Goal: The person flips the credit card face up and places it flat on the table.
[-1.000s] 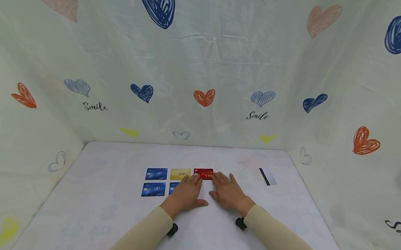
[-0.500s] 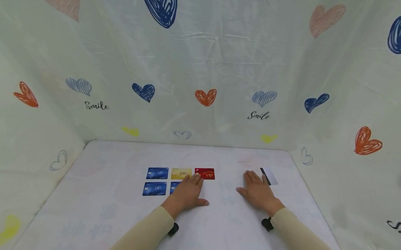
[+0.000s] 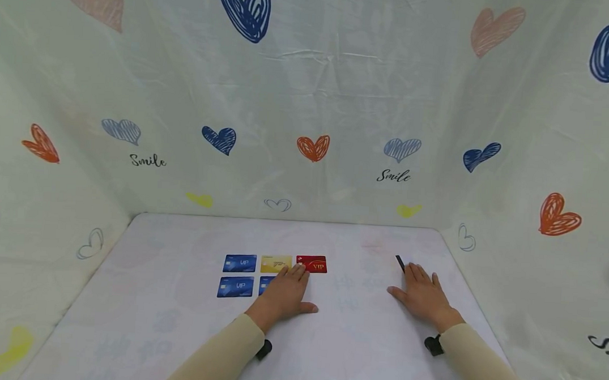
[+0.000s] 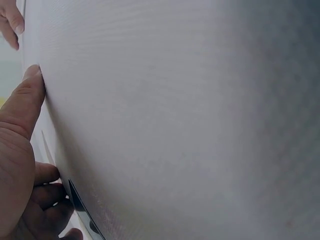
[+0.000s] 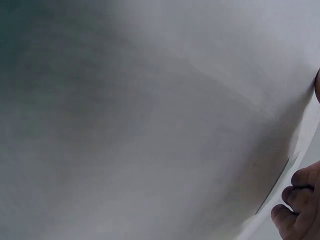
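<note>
My left hand [image 3: 283, 295] lies palm down with fingers extended and thumb out to the side. Its fingertips reach the gap between a yellow card [image 3: 274, 263] and a red VIP card [image 3: 314, 263]. The same hand covers most of a lower blue card [image 3: 265, 283]. In the left wrist view, its fingers [image 4: 49, 192] lie beside a dark card edge [image 4: 84, 210]. My right hand [image 3: 424, 294] stretches over a pale card, leaving part of its black stripe [image 3: 400, 263] showing. The right wrist view has that hand's fingers [image 5: 297, 200] near a thin card edge [image 5: 272, 186].
Two blue VIP cards, an upper one [image 3: 239, 263] and a lower one [image 3: 235, 287], form the left end of the rows. The white-covered table [image 3: 180, 235] meets a curtain [image 3: 264, 171] printed with hearts at its back edge.
My right hand has left the red card and moved right, onto the pale striped card, which it now mostly hides. My left hand has stayed in place.
</note>
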The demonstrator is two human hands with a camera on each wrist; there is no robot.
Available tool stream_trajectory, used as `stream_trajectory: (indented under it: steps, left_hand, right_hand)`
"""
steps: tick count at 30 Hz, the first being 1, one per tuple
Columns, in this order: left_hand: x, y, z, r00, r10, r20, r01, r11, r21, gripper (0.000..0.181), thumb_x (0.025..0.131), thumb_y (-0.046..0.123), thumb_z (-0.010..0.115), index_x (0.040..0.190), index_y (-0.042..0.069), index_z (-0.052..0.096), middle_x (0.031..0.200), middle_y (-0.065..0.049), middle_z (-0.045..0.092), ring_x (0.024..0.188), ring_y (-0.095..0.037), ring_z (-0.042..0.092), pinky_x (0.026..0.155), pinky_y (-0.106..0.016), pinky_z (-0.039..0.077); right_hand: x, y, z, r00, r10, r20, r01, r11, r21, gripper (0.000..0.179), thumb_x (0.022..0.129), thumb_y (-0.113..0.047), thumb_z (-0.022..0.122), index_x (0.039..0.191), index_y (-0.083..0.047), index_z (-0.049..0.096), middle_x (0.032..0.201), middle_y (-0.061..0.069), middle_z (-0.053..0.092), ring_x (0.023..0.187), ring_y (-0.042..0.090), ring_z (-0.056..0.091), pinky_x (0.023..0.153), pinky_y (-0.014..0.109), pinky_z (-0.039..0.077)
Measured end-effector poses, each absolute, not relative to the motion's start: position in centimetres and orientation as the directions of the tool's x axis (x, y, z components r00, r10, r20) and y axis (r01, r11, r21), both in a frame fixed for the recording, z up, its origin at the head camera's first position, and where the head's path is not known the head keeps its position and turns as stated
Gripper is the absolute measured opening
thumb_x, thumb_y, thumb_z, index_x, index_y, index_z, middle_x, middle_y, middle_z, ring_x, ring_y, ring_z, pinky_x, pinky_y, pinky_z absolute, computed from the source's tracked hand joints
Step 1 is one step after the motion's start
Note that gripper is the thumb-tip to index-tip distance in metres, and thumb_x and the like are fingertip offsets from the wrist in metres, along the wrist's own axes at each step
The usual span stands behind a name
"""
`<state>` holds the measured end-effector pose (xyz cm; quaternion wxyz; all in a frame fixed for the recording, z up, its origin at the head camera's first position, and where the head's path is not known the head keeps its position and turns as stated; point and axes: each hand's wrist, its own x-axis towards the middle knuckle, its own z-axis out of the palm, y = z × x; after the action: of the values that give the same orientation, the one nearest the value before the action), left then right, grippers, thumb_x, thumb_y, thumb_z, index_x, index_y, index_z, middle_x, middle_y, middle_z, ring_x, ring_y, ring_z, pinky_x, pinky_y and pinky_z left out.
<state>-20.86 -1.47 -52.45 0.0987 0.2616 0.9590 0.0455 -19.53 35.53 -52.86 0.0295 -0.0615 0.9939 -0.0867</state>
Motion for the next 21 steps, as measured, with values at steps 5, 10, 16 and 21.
stream_trajectory:
  steps: [5,10,16,21]
  left_hand:
    - [-20.8,-1.4,-52.5,-0.844,0.509,-0.168,0.491,0.860,0.138,0.095,0.093,0.069,0.066,0.161,0.009,0.042,0.170,-0.009,0.038,0.160,-0.026,0.030,0.129,-0.048,0.026]
    - [-20.9,-1.4,-52.5,-0.845,0.506,-0.174,0.488,0.862,0.136,0.094,0.093,0.069,0.066,0.162,0.009,0.041,0.170,-0.008,0.037,0.161,-0.026,0.029,0.129,-0.048,0.025]
    - [-20.9,-1.4,-52.6,-0.845,0.502,-0.182,0.484,0.864,0.137,0.095,0.093,0.069,0.066,0.163,0.010,0.041,0.171,-0.007,0.037,0.161,-0.025,0.027,0.130,-0.048,0.024]
    - [-20.8,-1.4,-52.5,-0.847,0.500,-0.183,0.481,0.866,0.139,0.095,0.093,0.069,0.067,0.162,0.010,0.041,0.171,-0.007,0.037,0.161,-0.025,0.028,0.130,-0.048,0.024]
  right_hand:
    - [-19.1,35.7,-53.2,-0.991,-0.124,-0.060,-0.110,0.976,-0.190,0.088,0.107,-0.051,0.056,0.150,0.023,0.034,0.158,0.043,0.034,0.148,0.061,0.031,0.118,0.077,0.022]
    - [-18.5,34.6,-53.3,-0.989,-0.142,-0.051,-0.130,0.975,-0.180,0.078,0.108,-0.042,0.057,0.149,0.022,0.039,0.156,0.042,0.037,0.143,0.062,0.036,0.118,0.072,0.028]
    - [-17.7,32.7,-53.2,-0.981,-0.192,0.026,-0.194,0.973,-0.125,0.068,0.105,-0.037,0.063,0.142,0.018,0.051,0.150,0.036,0.048,0.136,0.058,0.046,0.115,0.068,0.036]
    - [-17.1,31.3,-53.0,-0.971,-0.239,-0.001,-0.236,0.961,-0.143,0.068,0.106,-0.035,0.061,0.145,0.019,0.047,0.156,0.039,0.041,0.148,0.058,0.035,0.121,0.069,0.029]
